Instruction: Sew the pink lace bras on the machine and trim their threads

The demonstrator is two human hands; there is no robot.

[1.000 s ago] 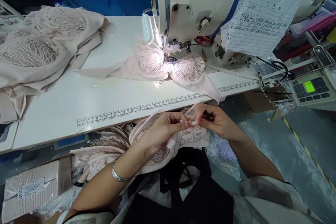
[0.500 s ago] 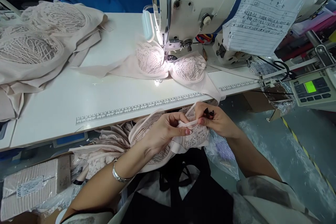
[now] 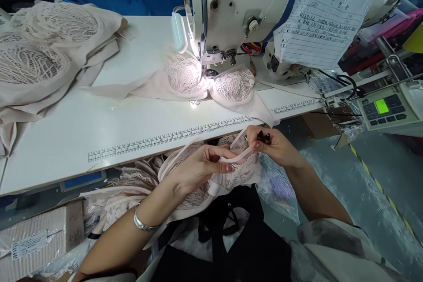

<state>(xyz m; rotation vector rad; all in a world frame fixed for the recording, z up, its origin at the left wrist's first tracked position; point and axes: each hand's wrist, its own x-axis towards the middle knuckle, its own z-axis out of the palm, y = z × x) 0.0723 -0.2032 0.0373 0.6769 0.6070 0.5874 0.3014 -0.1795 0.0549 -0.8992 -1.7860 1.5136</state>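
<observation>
A pale pink lace bra (image 3: 243,172) lies across my lap below the table edge. My left hand (image 3: 196,168) pinches the narrow edging of its cup between thumb and fingers. The same edging is gripped farther right by my right hand (image 3: 277,146), which bends a loop of strap upward. A small dark object (image 3: 263,137) sits at the right fingers; its kind is unclear. On the table, another pale bra (image 3: 235,84) lies under the lit needle area of the sewing machine (image 3: 228,17), touched by neither hand.
Several stacked bras (image 3: 39,59) cover the table's left end. A printed ruler (image 3: 172,137) runs along the front edge. More lace pieces (image 3: 137,176) hang below it, beside a wrapped box (image 3: 39,233). A control panel (image 3: 385,110) stands at the right.
The edging between my hands now curves more, and my right hand has shifted slightly to the right of my left. The whole view has moved a little; the bra under the machine lies unchanged.
</observation>
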